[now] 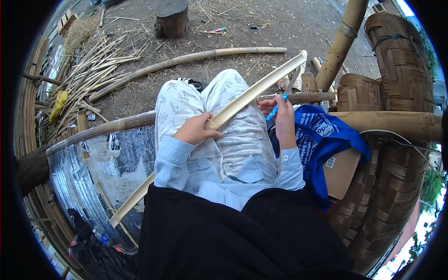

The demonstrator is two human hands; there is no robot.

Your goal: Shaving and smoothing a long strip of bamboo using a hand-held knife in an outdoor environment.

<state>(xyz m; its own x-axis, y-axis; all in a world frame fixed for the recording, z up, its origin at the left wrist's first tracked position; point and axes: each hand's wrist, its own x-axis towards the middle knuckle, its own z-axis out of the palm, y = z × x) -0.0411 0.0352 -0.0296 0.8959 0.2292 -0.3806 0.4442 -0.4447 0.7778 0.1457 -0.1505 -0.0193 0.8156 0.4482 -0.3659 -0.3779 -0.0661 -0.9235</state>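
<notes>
I see the left hand (195, 129) curled on a long pale bamboo strip (256, 92), the right hand (284, 117) gripping a blue-handled knife (285, 97).

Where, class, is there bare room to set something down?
Mostly bare: the silver sheet between the bamboo rail and black plastic; and soil between the stump and slanting post. Crowded: the stick pile; beside the right hand, the blue bag and cardboard box.

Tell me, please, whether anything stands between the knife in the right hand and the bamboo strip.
Nothing visible does: the knife in the right hand has its blade beside the far part of the bamboo strip. The left hand holds the strip well clear of the blade.
</notes>
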